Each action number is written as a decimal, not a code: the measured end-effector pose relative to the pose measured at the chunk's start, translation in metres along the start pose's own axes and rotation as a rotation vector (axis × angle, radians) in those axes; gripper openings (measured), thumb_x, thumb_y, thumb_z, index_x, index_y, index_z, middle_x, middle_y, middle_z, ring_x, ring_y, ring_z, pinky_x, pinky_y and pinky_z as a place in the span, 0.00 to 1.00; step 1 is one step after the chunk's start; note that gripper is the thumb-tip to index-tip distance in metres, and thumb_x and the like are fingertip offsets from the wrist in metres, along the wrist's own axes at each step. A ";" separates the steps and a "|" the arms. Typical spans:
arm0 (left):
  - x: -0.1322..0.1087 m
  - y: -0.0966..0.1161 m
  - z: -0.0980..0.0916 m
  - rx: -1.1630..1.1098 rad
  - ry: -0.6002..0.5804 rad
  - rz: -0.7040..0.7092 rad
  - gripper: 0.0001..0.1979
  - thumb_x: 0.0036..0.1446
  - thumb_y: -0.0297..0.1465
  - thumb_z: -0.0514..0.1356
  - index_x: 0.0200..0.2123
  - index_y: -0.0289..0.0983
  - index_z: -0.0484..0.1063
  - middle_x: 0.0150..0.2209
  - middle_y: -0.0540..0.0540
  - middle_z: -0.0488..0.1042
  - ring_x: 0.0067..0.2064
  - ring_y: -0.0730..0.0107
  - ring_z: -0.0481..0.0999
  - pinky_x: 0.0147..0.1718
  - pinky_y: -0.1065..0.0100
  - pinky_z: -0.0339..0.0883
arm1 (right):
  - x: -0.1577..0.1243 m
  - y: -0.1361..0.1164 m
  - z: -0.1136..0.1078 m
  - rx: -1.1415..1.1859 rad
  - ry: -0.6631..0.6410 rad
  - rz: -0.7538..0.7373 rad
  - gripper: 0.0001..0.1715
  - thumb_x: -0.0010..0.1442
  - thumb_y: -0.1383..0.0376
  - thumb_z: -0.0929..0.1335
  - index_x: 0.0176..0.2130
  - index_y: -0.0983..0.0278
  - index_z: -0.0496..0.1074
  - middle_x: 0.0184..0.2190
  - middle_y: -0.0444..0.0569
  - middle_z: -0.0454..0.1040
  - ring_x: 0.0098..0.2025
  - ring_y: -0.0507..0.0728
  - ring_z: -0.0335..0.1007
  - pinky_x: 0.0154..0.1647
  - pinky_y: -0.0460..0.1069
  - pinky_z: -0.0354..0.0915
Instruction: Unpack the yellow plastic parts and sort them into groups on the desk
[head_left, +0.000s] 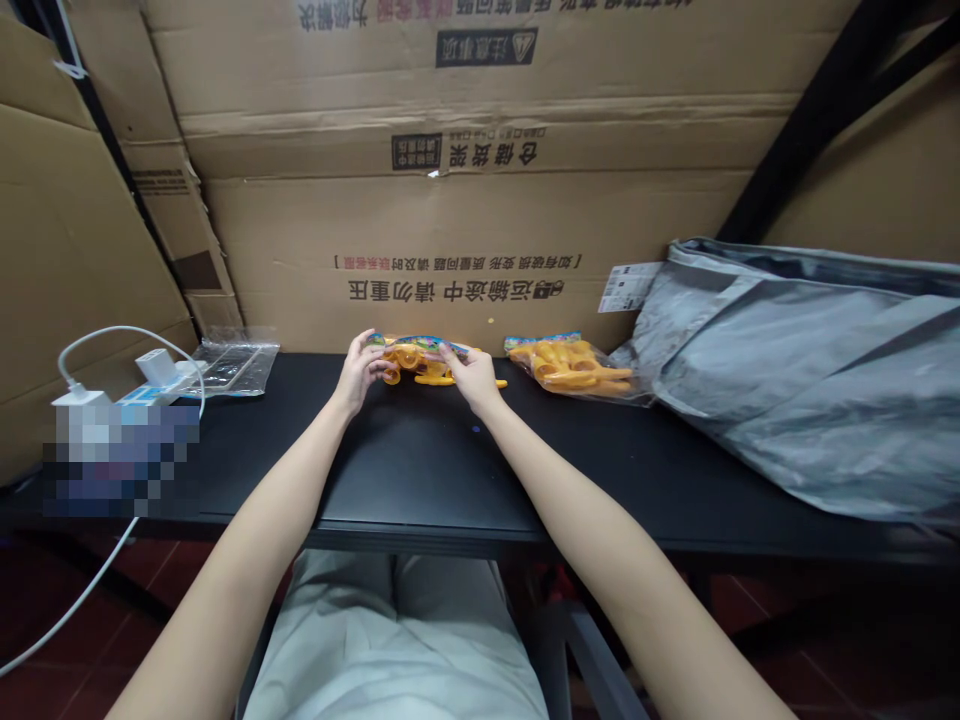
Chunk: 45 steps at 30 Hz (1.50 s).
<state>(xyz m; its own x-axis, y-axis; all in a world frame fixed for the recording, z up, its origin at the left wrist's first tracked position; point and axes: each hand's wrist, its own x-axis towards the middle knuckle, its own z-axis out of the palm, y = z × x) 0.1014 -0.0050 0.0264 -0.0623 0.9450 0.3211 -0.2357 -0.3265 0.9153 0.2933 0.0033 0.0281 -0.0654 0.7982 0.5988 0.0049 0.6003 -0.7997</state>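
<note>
A clear plastic bag of orange-yellow plastic pieces [409, 362] lies at the back of the black table, with a colourful label strip along its top. My left hand [363, 372] has its fingers bent around the bag's left end. At the other end, my right hand [472, 376] grips the bag, thumb on top near the label strip. A few orange-yellow ends show below and beside my right fingers. To the right lies a second clear bag of similar orange-yellow pieces [566, 366], which neither hand touches. What exactly the pieces are is too small to tell.
The black table [435, 480] backs onto a printed cardboard wall [465, 215]. A large grey fabric bag [810, 390] stands at the right. On the left are a white charger with a cable [82, 405], a power strip [161, 385] and flat clear packaging [236, 362].
</note>
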 end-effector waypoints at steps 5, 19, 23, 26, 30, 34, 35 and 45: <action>-0.001 -0.007 -0.001 0.105 -0.059 -0.125 0.38 0.49 0.28 0.62 0.63 0.38 0.52 0.34 0.48 0.78 0.24 0.73 0.76 0.26 0.72 0.67 | -0.001 0.001 0.000 0.100 0.000 0.070 0.30 0.50 0.40 0.69 0.35 0.63 0.78 0.36 0.54 0.81 0.45 0.66 0.78 0.51 0.60 0.71; 0.009 -0.022 -0.009 0.217 0.116 -0.007 0.12 0.49 0.36 0.66 0.26 0.32 0.71 0.19 0.48 0.74 0.19 0.76 0.68 0.23 0.72 0.65 | 0.003 0.020 0.003 0.035 -0.143 0.007 0.34 0.45 0.36 0.70 0.34 0.63 0.77 0.36 0.53 0.80 0.41 0.64 0.78 0.48 0.61 0.73; 0.013 -0.020 -0.008 0.200 0.203 0.119 0.11 0.46 0.35 0.67 0.24 0.33 0.72 0.24 0.49 0.75 0.27 0.74 0.74 0.32 0.71 0.69 | 0.000 0.012 0.005 -0.044 -0.078 -0.064 0.33 0.48 0.36 0.68 0.34 0.61 0.78 0.37 0.52 0.80 0.43 0.64 0.77 0.49 0.61 0.71; 0.013 -0.017 -0.006 0.173 0.194 0.173 0.11 0.46 0.36 0.67 0.28 0.34 0.73 0.29 0.49 0.77 0.33 0.71 0.76 0.36 0.69 0.70 | -0.002 0.007 0.007 -0.075 -0.026 -0.124 0.31 0.51 0.38 0.67 0.37 0.60 0.79 0.41 0.51 0.80 0.47 0.63 0.76 0.54 0.60 0.68; 0.009 -0.014 -0.004 0.105 0.117 0.093 0.17 0.49 0.35 0.67 0.42 0.35 0.72 0.34 0.45 0.79 0.34 0.70 0.78 0.36 0.67 0.72 | -0.001 0.008 0.008 -0.028 -0.010 -0.100 0.32 0.51 0.38 0.68 0.38 0.61 0.78 0.42 0.52 0.80 0.48 0.64 0.75 0.56 0.60 0.67; 0.004 -0.016 -0.002 0.142 0.058 -0.151 0.25 0.53 0.34 0.66 0.52 0.36 0.64 0.27 0.47 0.79 0.23 0.73 0.76 0.28 0.71 0.71 | 0.001 0.013 0.008 0.095 -0.045 0.006 0.35 0.48 0.37 0.69 0.40 0.63 0.76 0.41 0.55 0.80 0.43 0.64 0.78 0.51 0.60 0.71; 0.003 -0.017 -0.002 0.156 0.046 -0.192 0.25 0.54 0.34 0.66 0.54 0.36 0.64 0.26 0.48 0.78 0.22 0.73 0.76 0.26 0.72 0.70 | 0.001 0.015 0.007 0.114 -0.050 0.019 0.36 0.47 0.38 0.70 0.41 0.63 0.75 0.41 0.55 0.80 0.43 0.64 0.78 0.50 0.60 0.71; 0.011 -0.022 -0.007 0.140 0.122 -0.152 0.16 0.56 0.33 0.64 0.45 0.30 0.75 0.32 0.41 0.80 0.30 0.71 0.79 0.31 0.71 0.72 | 0.004 0.022 0.004 -0.051 -0.004 -0.043 0.37 0.49 0.36 0.67 0.41 0.63 0.78 0.44 0.55 0.79 0.47 0.65 0.76 0.54 0.61 0.68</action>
<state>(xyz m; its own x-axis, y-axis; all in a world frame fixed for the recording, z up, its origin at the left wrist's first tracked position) 0.0991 0.0122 0.0084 -0.1554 0.9759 0.1532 -0.1155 -0.1720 0.9783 0.2887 0.0191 0.0130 -0.0707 0.7714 0.6324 0.0525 0.6360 -0.7699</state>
